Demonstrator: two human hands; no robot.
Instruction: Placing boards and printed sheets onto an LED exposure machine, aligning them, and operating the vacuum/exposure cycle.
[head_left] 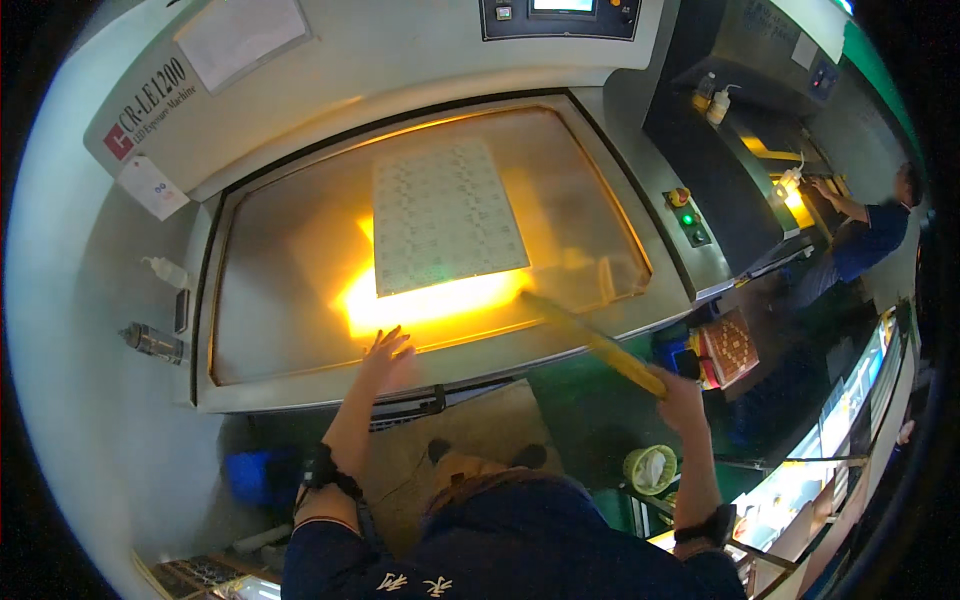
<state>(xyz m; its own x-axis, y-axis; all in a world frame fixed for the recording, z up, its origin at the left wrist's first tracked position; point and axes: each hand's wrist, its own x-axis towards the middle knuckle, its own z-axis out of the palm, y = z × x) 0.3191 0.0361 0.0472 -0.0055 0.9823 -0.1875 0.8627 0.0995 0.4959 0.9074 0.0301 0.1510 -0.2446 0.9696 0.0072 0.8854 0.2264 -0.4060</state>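
My right hand is closed round one end of a long, flat yellow bar. The bar slants up and left over the machine's front edge, its far end blurred near the panel's lower right corner. A pale grey-green rectangular panel with rows of faint printed patterns lies on the machine's flat bed. Bright yellow light shines along the panel's front edge. Just in front of that glow, over the bed's front rim, my left hand is raised with fingers apart and nothing in it.
An emergency-stop button and lit green button sit right of the bed. To the left stand a white squeeze bottle and a dark cylinder. A green bin stands at lower right. Another person works at the far right machine.
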